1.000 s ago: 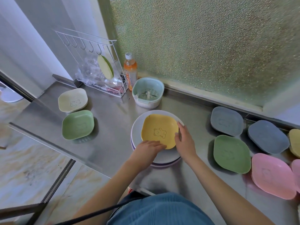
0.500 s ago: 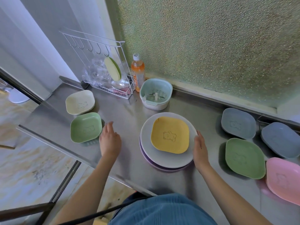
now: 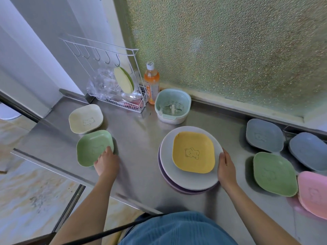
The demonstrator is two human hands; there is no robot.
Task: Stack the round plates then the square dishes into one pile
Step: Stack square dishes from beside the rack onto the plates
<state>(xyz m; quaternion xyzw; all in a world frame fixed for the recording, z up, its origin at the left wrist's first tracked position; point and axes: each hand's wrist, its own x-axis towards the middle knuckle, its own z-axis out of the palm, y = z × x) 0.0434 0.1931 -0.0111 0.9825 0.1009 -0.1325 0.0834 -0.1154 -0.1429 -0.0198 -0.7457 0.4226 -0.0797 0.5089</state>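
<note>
While your right hand (image 3: 225, 167) rests flat against the plate stack (image 3: 189, 179), your left hand (image 3: 106, 161) lies nearest, fingers curling on the green square dish (image 3: 92, 147), left of the pile.

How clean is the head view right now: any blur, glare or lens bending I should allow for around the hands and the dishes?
Head view: wide-angle bending bows the counter edge and the window frame; the left hand at the green dish is slightly motion-blurred, the right hand by the plate pile less so; soft daylight through the frosted window, mild sheen on the steel, no harsh glare; the yellow dish reads sharp.
</note>
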